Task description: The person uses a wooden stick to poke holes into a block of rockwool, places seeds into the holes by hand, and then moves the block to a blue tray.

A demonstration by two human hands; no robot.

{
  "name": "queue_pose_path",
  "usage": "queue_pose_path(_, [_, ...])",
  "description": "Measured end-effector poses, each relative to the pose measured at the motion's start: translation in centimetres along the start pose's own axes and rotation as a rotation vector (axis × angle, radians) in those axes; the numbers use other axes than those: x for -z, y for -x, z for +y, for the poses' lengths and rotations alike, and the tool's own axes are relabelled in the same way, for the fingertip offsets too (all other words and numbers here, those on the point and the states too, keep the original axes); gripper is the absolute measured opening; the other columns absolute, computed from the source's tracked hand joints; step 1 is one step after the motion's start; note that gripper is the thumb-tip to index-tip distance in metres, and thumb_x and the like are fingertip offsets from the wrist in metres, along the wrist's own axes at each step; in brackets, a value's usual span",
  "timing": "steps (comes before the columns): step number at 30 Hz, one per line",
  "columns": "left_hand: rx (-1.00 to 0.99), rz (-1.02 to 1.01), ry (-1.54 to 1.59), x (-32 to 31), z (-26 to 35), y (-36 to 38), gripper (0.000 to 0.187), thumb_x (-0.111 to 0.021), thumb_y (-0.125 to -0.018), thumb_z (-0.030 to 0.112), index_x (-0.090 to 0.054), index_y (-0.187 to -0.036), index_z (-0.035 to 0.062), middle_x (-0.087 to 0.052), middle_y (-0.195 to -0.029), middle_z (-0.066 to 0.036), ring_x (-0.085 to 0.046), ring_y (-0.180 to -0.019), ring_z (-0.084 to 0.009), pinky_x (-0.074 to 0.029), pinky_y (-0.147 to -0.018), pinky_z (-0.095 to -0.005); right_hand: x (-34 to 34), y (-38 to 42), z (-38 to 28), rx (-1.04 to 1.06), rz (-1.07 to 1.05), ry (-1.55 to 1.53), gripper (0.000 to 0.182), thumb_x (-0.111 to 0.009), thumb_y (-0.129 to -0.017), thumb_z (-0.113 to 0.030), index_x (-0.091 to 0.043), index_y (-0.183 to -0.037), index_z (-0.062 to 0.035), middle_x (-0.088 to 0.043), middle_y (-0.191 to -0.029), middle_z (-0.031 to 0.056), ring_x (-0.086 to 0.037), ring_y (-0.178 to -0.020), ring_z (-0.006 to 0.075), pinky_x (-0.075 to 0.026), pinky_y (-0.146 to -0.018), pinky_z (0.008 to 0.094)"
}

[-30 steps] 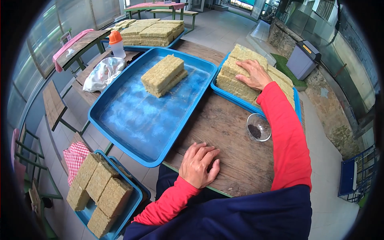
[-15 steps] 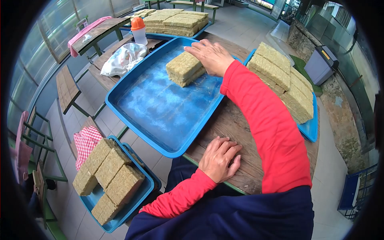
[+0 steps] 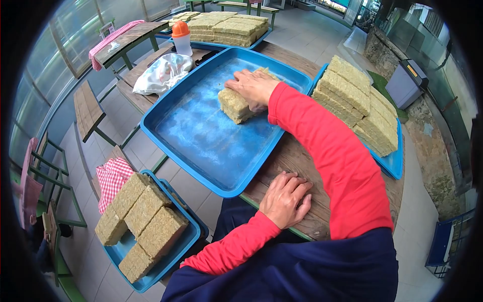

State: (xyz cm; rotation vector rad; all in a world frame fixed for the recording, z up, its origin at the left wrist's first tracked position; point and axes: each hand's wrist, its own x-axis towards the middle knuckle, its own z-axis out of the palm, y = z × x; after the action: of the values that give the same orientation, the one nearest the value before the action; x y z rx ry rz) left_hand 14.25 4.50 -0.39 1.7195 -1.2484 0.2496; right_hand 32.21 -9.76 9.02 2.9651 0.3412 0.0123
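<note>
My right hand (image 3: 254, 88) lies over the top of a pale yellow-green fibrous block (image 3: 232, 104), its fingers across the upper face and the thumb down the near side. The block looks two layers thick and sits in the upper part of a big blue tray (image 3: 201, 166); my hand covers much of it. My left hand (image 3: 286, 200) rests on the wooden table (image 3: 314, 211), fingers loosely bent and slightly apart, holding nothing.
To the right, a blue tray (image 3: 395, 163) bears stacked blocks (image 3: 347, 85); more blocks (image 3: 231, 27) stand behind. At lower left, another blue tray (image 3: 188, 241) holds several blocks (image 3: 161, 231). A white bag (image 3: 163, 73) and an orange-capped bottle (image 3: 182, 40) stand beyond the big tray.
My right hand has moved from the block's far right end onto its top, toward the left and nearer me. The block has shifted slightly toward me. My left hand stays put.
</note>
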Motion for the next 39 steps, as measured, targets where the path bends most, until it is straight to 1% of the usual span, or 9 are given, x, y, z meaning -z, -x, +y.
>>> queue_pose_path(7, [0.027, -0.033, -0.019, 0.1, 0.1, 0.1, 0.023, -0.066, -0.075, 0.016, -0.067, -0.097, 0.007, -0.065, -0.097, -0.007, -0.058, -0.102, -0.0261, -0.045, -0.093, -0.04, 1.9, 2.4, -1.4, -0.032, -0.005, 0.1, 0.073, -0.08, -0.059, -0.008, -0.048, -0.125, -0.015, -0.049, -0.122, 0.0119, -0.049, -0.12, 0.0281, -0.041, -0.097, 0.0499])
queue_pose_path(9, [0.029, -0.024, -0.024, 0.1, 0.1, 0.1, 0.022, -0.066, -0.076, 0.016, -0.068, -0.095, 0.0067, -0.065, -0.096, -0.007, -0.058, -0.1, -0.0259, -0.045, -0.092, -0.0391, 1.9, 3.2, -1.2, 0.012, 0.208, 0.151, 0.075, -0.08, -0.058, -0.008, -0.047, -0.125, -0.0145, -0.049, -0.121, 0.0118, -0.048, -0.119, 0.0287, -0.04, -0.099, 0.0519])
queue_pose_path(12, [0.027, -0.022, -0.029, 0.0, 0.0, 0.1, 0.022, -0.065, -0.076, 0.016, -0.068, -0.095, 0.0065, -0.065, -0.096, -0.007, -0.058, -0.099, -0.0265, -0.045, -0.091, -0.0391, 3.0, 5.6, -1.4, 0.017, 0.322, 0.236, 0.075, -0.072, -0.063, -0.007, -0.044, -0.132, -0.0148, -0.048, -0.113, 0.0113, -0.049, -0.113, 0.0297, -0.039, -0.098, 0.0459])
queue_pose_path(15, [0.033, -0.031, -0.048, 0.2, 0.2, 0.1, 0.022, -0.065, -0.076, 0.016, -0.068, -0.095, 0.0067, -0.064, -0.095, -0.008, -0.058, -0.098, -0.0276, -0.045, -0.091, -0.0388, 4.8, 9.0, -2.3, -0.041, 0.375, 0.261, 0.076, -0.072, -0.064, -0.009, -0.042, -0.134, -0.0121, -0.048, -0.113, 0.0119, -0.049, -0.112, 0.0299, -0.037, -0.1, 0.0485])
queue_pose_path(18, [0.03, -0.046, -0.059, 0.1, 0.1, 0.1, 0.021, -0.065, -0.076, 0.016, -0.068, -0.095, 0.0067, -0.064, -0.094, -0.009, -0.057, -0.098, -0.0284, -0.045, -0.091, -0.0389, 7.1, 14.9, -4.4, -0.157, 0.351, 0.198, 0.078, -0.074, -0.065, -0.013, -0.041, -0.135, -0.0082, -0.049, -0.114, 0.0127, -0.049, -0.11, 0.0297, -0.036, -0.1, 0.0506])
queue_pose_path(23, [0.047, -0.046, -0.095, 0.0, 0.1, 0.2, 0.021, -0.065, -0.077, 0.018, -0.067, -0.094, 0.006, -0.064, -0.095, -0.009, -0.056, -0.1, -0.0299, -0.044, -0.093, -0.041, 8.1, 25.4, -8.3, -0.315, 0.257, 0.182, 0.078, -0.078, -0.068, -0.026, -0.042, -0.131, 0.0, -0.054, -0.109, 0.0127, -0.053, -0.108, 0.0282, -0.04, -0.095, 0.0454])
queue_pose_path(28, [0.054, -0.056, -0.099, -0.4, 0.0, 0.2, 0.017, -0.064, -0.077, 0.017, -0.068, -0.091, 0.0093, -0.064, -0.094, -0.009, -0.056, -0.098, -0.0294, -0.044, -0.09, -0.0407, 5.7, 31.8, -10.9, -0.48, -0.105, -0.07, 0.087, -0.079, -0.068, -0.039, -0.041, -0.134, 0.0033, -0.056, -0.106, 0.0145, -0.054, -0.105, 0.0287, -0.042, -0.09, 0.0446])
queue_pose_path(32, [0.056, -0.052, -0.134, 0.0, 0.6, 0.1, 0.019, -0.063, -0.078, 0.016, -0.069, -0.094, 0.0069, -0.066, -0.096, -0.012, -0.057, -0.102, -0.0313, -0.044, -0.091, -0.0403, 1.2, 33.9, -11.0, -0.542, -0.141, -0.115, 0.089, -0.078, -0.069, -0.042, -0.04, -0.135, 0.0036, -0.056, -0.106, 0.0146, -0.054, -0.105, 0.0292, -0.042, -0.089, 0.0453])
queue_pose_path(39, [0.022, -0.021, -0.149, -0.1, 0.6, 0.1, 0.016, -0.063, -0.078, 0.014, -0.069, -0.092, 0.0071, -0.066, -0.095, -0.01, -0.058, -0.096, -0.0305, -0.045, -0.087, -0.0392, -2.5, 34.0, -9.7, -0.545, 0.031, -0.147, 0.087, -0.075, -0.071, -0.046, -0.041, -0.137, 0.0005, -0.056, -0.105, 0.0156, -0.052, -0.102, 0.0311, -0.041, -0.087, 0.0441])
